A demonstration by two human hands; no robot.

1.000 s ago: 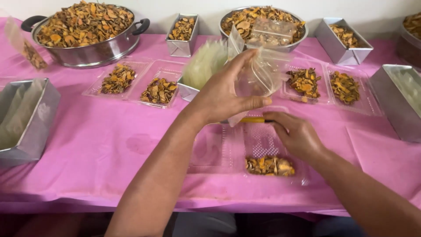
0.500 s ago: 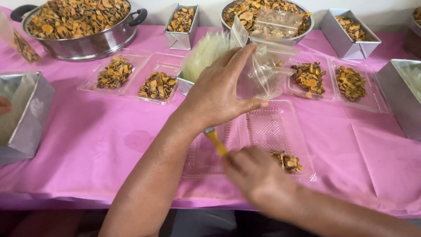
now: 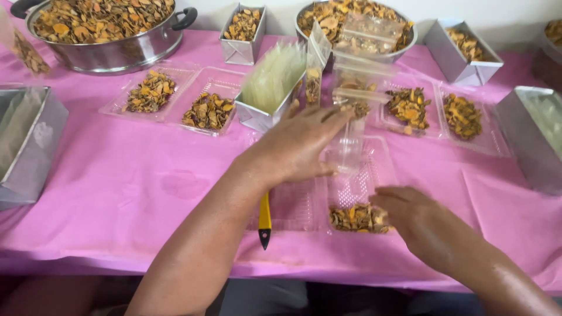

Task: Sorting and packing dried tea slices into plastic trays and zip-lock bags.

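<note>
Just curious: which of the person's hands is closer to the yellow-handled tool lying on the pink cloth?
Left. The left hand is just above the yellow-handled tool, its forearm crossing over it; the right hand rests farther right.

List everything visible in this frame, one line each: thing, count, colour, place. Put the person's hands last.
pink tablecloth: 1, covers the table
large steel pot: 1, far left, full of orange-brown dried pieces
steel bowl: 1, far centre, same pieces
small metal boxes: 2 with pieces, far centre and far right
metal tins: 2, left and right edges
clear trays with pieces: 4, mid row
clear bags in box: a stack, pale, centre
open clear tray: 1, front centre, some pieces inside
yellow-handled tool: 1, under the left forearm
small clear bag: 1, held
left hand: holds the bag
right hand: at the tray's pieces
</note>
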